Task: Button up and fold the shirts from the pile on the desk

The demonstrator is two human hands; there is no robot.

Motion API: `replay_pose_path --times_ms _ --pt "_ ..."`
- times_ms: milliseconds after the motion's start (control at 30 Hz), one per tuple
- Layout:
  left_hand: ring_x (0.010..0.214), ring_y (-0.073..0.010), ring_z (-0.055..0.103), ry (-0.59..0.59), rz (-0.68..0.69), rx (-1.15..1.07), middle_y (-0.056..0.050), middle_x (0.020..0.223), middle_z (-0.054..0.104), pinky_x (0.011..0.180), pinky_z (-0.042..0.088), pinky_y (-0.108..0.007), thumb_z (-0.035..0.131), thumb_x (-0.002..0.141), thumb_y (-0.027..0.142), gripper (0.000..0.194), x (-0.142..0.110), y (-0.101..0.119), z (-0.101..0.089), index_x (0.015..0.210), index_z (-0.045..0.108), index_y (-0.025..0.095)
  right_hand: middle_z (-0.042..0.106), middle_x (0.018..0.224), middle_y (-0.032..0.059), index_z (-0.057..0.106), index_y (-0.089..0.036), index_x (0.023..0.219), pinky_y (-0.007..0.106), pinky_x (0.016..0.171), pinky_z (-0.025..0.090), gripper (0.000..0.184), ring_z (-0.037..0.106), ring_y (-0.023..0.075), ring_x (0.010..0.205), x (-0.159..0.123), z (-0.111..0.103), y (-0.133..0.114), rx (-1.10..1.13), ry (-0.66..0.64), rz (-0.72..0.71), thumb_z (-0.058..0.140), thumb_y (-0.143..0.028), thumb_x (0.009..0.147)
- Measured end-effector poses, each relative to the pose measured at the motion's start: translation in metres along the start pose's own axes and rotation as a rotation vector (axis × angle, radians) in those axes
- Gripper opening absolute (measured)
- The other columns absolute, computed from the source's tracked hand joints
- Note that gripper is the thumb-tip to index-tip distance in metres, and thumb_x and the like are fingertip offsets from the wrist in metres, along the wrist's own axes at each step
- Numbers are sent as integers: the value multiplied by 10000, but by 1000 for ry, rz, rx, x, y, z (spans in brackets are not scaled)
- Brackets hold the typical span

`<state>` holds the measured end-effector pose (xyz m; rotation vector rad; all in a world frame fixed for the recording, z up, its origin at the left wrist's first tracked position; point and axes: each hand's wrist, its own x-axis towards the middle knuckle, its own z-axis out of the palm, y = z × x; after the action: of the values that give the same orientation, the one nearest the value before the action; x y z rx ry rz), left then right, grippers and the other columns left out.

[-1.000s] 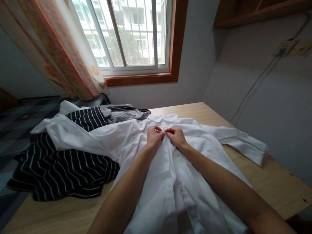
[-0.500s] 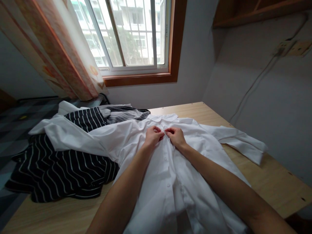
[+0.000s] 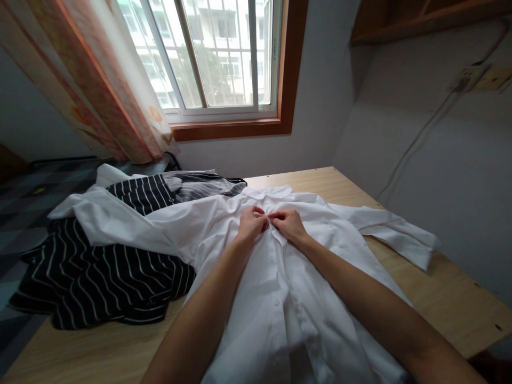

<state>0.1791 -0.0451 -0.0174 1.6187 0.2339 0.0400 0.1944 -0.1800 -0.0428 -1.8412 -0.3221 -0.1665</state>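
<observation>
A white button-up shirt [image 3: 248, 298] lies front up with its collar [image 3: 268, 192] away from me and its sleeves spread to both sides. Just below the collar, my left hand [image 3: 253, 223] pinches the front edge of the shirt. My right hand [image 3: 288, 224] pinches the cloth right beside it, the fingertips of both hands almost touching. Whatever button sits between them is hidden by the fingers. Lower down, the two front edges lie apart, and a small button [image 3: 276, 303] shows on the left one.
Black garments with white stripes [image 3: 104, 282] lie at the left, partly under the shirt's sleeve. The wooden table [image 3: 432, 298] reaches toward the wall. Behind it are a window [image 3: 216, 58] and a patterned curtain [image 3: 108, 85]. A cable [image 3: 416, 141] hangs from a wall socket [image 3: 472, 79].
My right fingertips have shifted slightly left, closer to my left hand. The shirt lies nearly as before.
</observation>
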Motion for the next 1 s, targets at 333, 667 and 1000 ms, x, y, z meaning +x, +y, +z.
replay_pose_path --times_ms 333,667,1000 --pt "472 -122 586 55 -37 125 17 547 600 498 482 -220 613 613 86 207 1 1 2 802 563 156 689 651 -6 667 -198 671 246 617 472 73 643 168 619 -7 2 -17 -233 84 -108 717 -174 718" --pt "509 -125 570 89 134 333 27 577 594 521 436 -219 615 635 78 181 4 -4 2 781 567 175 692 680 -16 652 -200 704 257 663 487 66 646 164 634 -5 1 -17 -191 119 -69 645 -134 705" --pt "576 -127 550 130 211 381 25 597 571 535 399 -216 634 600 132 115 6 -6 2 667 552 177 715 745 16 678 -177 781 257 682 504 84 671 168 672 -5 0 -18 -194 74 -83 646 -108 746"
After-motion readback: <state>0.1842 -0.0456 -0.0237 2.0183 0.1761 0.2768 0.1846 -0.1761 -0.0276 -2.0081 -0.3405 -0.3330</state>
